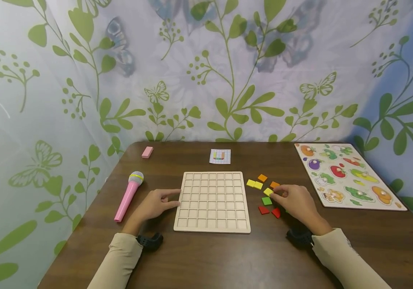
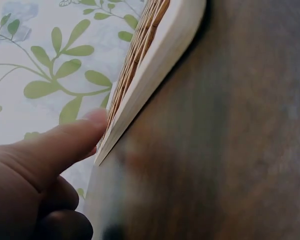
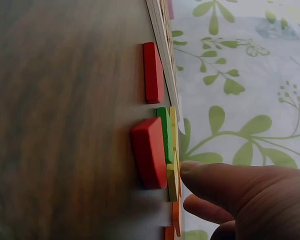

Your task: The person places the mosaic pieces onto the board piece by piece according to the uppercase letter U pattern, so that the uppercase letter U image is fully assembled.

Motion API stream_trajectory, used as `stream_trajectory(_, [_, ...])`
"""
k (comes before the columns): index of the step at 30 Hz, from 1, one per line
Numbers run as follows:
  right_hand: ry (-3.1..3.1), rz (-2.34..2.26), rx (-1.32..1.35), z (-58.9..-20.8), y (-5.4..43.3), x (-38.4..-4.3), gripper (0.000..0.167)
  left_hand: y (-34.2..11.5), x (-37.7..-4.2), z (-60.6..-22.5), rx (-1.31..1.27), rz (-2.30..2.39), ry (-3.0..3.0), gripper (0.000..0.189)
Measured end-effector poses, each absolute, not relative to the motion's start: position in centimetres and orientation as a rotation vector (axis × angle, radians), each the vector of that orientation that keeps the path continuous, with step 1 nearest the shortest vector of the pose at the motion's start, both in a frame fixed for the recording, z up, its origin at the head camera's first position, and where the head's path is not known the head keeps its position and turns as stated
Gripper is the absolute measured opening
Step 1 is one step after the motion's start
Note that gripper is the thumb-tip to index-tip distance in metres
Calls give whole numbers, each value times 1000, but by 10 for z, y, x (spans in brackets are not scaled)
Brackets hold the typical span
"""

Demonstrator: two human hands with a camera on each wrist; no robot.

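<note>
A pale wooden grid board (image 1: 211, 202) with rows of square recesses lies on the table. My left hand (image 1: 156, 205) rests at its left edge, thumb and index finger extended against the rim; in the left wrist view the thumb (image 2: 65, 145) meets the board's side (image 2: 155, 75). To the right of the board, my right hand (image 1: 295, 202) pinches a small yellow square tile (image 1: 268, 192) between thumb and index finger, low at the table. Around it lie two more yellow tiles (image 1: 254, 184), orange tiles (image 1: 262, 178), a green tile (image 1: 266, 201) and two red pieces (image 1: 263, 210).
Behind the board lies a small pattern card (image 1: 220, 156). A pink toy microphone (image 1: 128, 196) is at the left, with a pink block (image 1: 147, 152) farther back. A vegetable puzzle board (image 1: 347, 176) lies at the right. Patterned cloth (image 1: 206, 80) hangs behind the table.
</note>
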State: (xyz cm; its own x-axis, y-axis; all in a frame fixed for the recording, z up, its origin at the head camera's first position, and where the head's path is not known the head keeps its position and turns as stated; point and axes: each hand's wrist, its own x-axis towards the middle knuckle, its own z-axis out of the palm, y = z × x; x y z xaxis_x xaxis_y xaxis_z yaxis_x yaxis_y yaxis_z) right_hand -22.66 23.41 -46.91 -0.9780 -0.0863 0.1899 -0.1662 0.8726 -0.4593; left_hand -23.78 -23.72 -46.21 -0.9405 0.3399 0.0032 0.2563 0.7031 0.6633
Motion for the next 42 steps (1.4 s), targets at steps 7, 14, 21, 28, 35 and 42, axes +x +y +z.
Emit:
stream_trajectory(7, [-2851,720,217,-475,235,-226,38,-238,-239,-463,515,1008,2779,47])
stream_trajectory(14, [-2851,709,214,-476,237,-226,36,-237,-243,-461,534,979,2772,47])
stream_trajectory(21, [-2853,704,209,-478,236,-225,34,-235,-246,-458,555,950,2771,47])
stream_trajectory(28, [-2830,646,256,-479,234,-226,29,-236,-245,-459,540,955,2774,48])
stream_trajectory(35, [-2859,618,269,-475,231,-227,31,-236,-243,-460,516,965,2771,49])
stream_trajectory(42, [-2853,586,284,-475,230,-227,30,-236,-243,-459,518,980,2753,49])
